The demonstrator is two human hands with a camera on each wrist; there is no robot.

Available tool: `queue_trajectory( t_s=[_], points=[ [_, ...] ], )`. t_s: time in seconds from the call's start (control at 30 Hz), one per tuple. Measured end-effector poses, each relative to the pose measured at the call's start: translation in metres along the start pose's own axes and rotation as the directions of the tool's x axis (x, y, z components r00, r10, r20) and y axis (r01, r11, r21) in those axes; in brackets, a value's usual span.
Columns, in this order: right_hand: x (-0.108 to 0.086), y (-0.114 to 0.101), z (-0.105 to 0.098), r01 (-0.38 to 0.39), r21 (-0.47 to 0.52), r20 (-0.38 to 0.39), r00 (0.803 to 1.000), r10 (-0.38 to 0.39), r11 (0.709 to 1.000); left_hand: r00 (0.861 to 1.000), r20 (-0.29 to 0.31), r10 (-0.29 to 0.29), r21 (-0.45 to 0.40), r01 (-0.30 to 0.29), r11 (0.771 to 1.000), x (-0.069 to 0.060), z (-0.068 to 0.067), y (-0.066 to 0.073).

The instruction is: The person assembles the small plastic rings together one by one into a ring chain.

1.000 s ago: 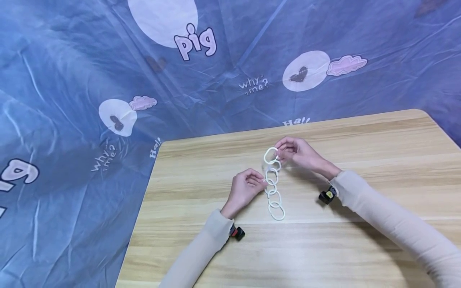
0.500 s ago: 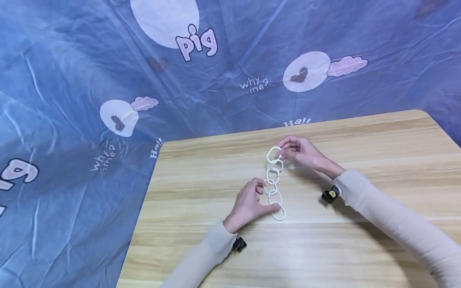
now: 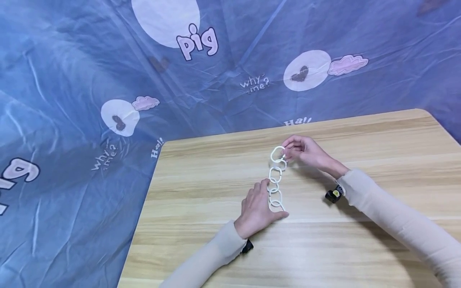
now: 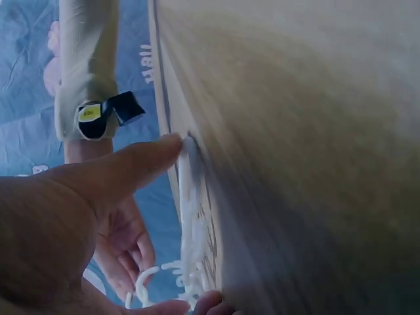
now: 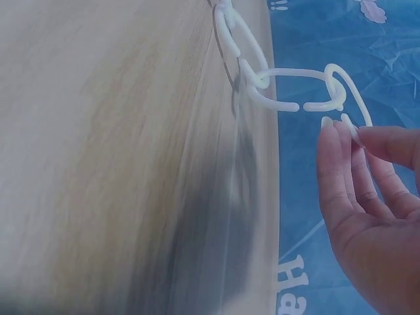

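A chain of several white plastic oval links (image 3: pixel 281 175) runs from far to near over the wooden table. At its far end my right hand (image 3: pixel 306 153) pinches the last link between thumb and fingertips. That end hangs raised above the tabletop in the right wrist view, where each link has a small gap in its side (image 5: pixel 295 72). Along the chain's left side lies my left hand (image 3: pixel 256 208), thumb stretched to the nearest link and fingers by the middle links. In the left wrist view its straight thumb (image 4: pixel 141 164) touches the chain's near end.
The light wooden table (image 3: pixel 187 180) has a rounded far right corner. Behind and to the left hangs a blue printed cloth (image 3: pixel 223 92). Small black cameras sit at the right wrist (image 3: pixel 334 194) and the left wrist (image 3: pixel 247 247).
My left hand has let go of a middle link, spread its thumb and slid nearer and right along the chain. The right hand and its link have shifted slightly right.
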State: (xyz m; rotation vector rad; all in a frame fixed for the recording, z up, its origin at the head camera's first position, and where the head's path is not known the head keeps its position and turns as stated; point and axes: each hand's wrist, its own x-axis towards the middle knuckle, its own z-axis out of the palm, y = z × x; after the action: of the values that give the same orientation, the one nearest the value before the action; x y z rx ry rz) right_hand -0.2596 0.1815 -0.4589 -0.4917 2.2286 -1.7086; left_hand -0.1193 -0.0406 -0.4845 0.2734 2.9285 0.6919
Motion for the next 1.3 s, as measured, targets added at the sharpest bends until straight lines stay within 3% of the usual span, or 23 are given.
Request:
queue_trajectory(
  t_s=[0.13, 0.37, 0.53, 0.83, 1.1, 1.3],
  points=[
    [-0.001, 0.002, -0.003, -0.008, 0.007, 0.0, 1.0, 0.008, 1.0, 1.0, 0.005, 0.029, -0.017, -0.029, 0.999, 0.0, -0.002, -0.005],
    [-0.007, 0.004, -0.014, 0.0, 0.004, -0.037, 0.999, 0.0, 1.0, 0.999, 0.019, 0.046, -0.192, -0.042, 0.98, -0.001, -0.008, -0.02],
    [-0.011, 0.004, -0.019, 0.012, -0.01, -0.054, 0.998, -0.012, 1.0, 0.997, -0.003, 0.078, -0.194, -0.077, 0.978, 0.004, -0.01, -0.026],
    [-0.015, 0.004, -0.024, 0.016, -0.027, -0.068, 0.997, -0.017, 1.0, 0.998, 0.03, 0.052, -0.268, -0.042, 0.963, 0.013, -0.011, -0.031],
    [-0.019, 0.006, -0.03, 0.001, -0.039, -0.076, 0.997, -0.004, 0.999, 0.997, 0.008, 0.076, -0.376, -0.068, 0.924, 0.018, -0.016, -0.04],
    [-0.024, 0.008, -0.035, -0.005, -0.037, -0.101, 0.995, 0.001, 0.999, 1.0, 0.028, 0.01, -0.484, 0.005, 0.875, 0.022, -0.03, -0.053]
  ],
)
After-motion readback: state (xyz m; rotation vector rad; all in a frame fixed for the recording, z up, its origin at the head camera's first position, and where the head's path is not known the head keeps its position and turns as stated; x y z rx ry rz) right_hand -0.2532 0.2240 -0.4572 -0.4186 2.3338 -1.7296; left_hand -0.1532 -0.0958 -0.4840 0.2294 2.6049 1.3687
